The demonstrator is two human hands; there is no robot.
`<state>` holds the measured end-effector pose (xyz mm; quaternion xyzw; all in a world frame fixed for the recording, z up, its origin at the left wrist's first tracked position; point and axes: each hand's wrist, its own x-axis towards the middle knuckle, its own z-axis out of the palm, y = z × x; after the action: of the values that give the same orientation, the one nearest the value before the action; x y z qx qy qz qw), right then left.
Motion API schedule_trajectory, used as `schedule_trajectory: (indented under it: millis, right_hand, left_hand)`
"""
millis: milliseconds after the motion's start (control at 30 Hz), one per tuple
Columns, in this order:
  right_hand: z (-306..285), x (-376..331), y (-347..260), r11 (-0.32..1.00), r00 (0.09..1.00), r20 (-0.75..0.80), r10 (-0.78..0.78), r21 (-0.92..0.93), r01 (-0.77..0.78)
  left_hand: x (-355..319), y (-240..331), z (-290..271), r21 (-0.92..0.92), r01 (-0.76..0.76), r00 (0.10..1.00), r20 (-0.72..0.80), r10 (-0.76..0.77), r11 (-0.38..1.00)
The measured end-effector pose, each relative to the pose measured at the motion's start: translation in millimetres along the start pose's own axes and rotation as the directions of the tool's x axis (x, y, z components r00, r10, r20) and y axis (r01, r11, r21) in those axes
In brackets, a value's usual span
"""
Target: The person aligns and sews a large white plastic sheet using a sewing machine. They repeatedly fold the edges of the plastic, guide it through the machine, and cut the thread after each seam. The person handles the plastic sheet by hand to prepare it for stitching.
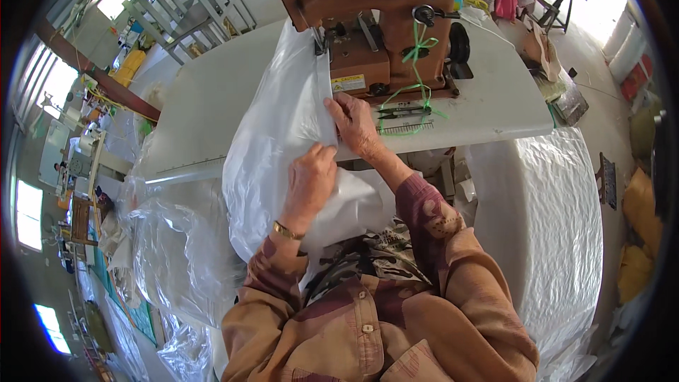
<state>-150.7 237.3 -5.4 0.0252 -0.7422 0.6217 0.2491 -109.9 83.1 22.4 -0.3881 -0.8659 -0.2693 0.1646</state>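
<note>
A clear plastic bag (272,134) lies over the front edge of a white sewing table (212,92) and runs up under the head of a brown industrial sewing machine (368,14). My left hand (310,182) pinches the bag's folded edge near the table's front. My right hand (353,124) presses the same edge flat just ahead of it, close to the machine's base. A gold bracelet is on my left wrist.
Green cord (417,64) hangs on the machine, with scissors (403,110) beside a printed ruler on the table. More clear plastic (177,255) is piled at my left, and a big stack of plastic sheeting (552,212) stands at my right. Metal racks (191,7) stand behind.
</note>
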Motion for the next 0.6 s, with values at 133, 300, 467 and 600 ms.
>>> schedule_trajectory:
  millis: [133,300,467,600]
  right_hand:
    - [2,0,-5,0.993,0.998,0.008,0.067,0.095,-0.067]
    - [6,-1,4,0.97,0.994,-0.008,0.105,0.224,-0.1]
    - [2,6,20,0.998,1.0,-0.026,0.01,0.056,-0.009]
    - [-1,5,12,0.992,0.998,-0.013,0.057,0.11,-0.055]
  left_hand:
    - [32,-15,-3,0.037,0.004,0.999,-0.032,-0.003,0.999]
    - [70,-22,-6,0.018,0.06,0.996,-0.073,-0.059,0.998]
    - [82,-22,-6,-0.137,0.086,0.981,-0.161,-0.108,0.987]
    - [41,-7,-21,-0.317,0.097,0.959,-0.225,-0.174,0.944]
